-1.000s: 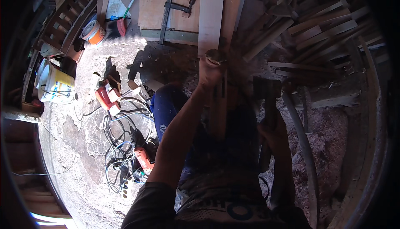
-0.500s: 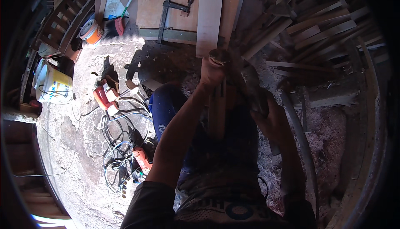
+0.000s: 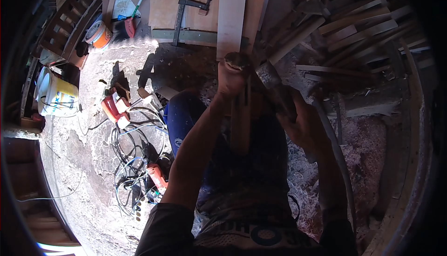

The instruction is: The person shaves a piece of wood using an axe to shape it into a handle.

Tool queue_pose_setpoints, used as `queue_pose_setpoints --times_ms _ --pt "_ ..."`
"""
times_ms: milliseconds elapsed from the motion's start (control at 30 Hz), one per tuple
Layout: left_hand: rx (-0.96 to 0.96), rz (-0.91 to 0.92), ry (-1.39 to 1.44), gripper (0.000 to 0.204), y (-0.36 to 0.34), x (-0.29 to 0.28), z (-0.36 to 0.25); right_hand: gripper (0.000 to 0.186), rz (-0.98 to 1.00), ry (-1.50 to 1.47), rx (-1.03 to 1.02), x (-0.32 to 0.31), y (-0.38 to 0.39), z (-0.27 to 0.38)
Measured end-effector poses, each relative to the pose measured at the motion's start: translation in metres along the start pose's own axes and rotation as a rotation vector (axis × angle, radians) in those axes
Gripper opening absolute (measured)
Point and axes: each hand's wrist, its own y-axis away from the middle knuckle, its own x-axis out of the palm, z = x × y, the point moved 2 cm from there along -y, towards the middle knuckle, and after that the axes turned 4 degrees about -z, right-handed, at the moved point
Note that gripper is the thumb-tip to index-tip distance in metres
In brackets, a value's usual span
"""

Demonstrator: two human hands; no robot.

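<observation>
My left hand point(image 3: 229, 78) is closed in an upright fist in front of me, around what looks like a chisel point(image 3: 236, 61). Only the chisel's round, worn top shows above the fist; its lower end is hidden. To its right, my right hand point(image 3: 307, 124) grips a thick, dark mallet point(image 3: 275, 84) that slants up and left, its head close beside the chisel's top. Beneath the left hand lies a narrow wooden piece point(image 3: 240, 130) with dark slots, pointing toward me between my legs.
Ahead is a pale board point(image 3: 232, 16) and a bar clamp point(image 3: 198, 5). Scrap wood point(image 3: 356, 32) is piled at the right. On the left floor are an orange power tool point(image 3: 157, 178), tangled cables point(image 3: 128, 144), a red tool point(image 3: 115, 108), a white bucket point(image 3: 58, 93) and an orange bucket point(image 3: 98, 35).
The mallet, blurred before, now shows more sharply. My right hand has risen a little with it. My left fist has shifted slightly left, still around the chisel.
</observation>
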Motion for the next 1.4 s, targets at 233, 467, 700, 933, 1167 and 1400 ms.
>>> queue_pose_setpoints --times_ms 233,467,700,933,1167,1400 --pt "0.101 0.027 -0.016 0.01 0.001 0.007 -0.003 0.058 -0.019 0.107 -0.11 -0.011 -0.02 0.016" --pt "0.088 0.045 -0.036 0.024 -0.001 0.006 -0.001 0.06 -0.154 0.301 -0.15 -0.023 -0.048 0.063" --pt "0.337 0.071 -0.03 0.029 -0.014 0.006 0.015 0.064 0.004 0.337 -0.187 -0.003 -0.05 0.026" --pt "-0.048 -0.129 0.116 0.006 -0.012 0.004 0.004 0.059 -0.451 0.2 -0.412 -0.067 -0.062 0.094" --pt "0.048 -0.063 -0.057 0.003 -0.006 0.015 0.008 0.056 -0.537 0.275 -0.492 -0.059 -0.066 0.099" --pt "0.395 0.002 0.051 0.011 -0.013 0.017 0.0 0.062 -0.023 0.466 -0.189 0.008 -0.054 0.023"
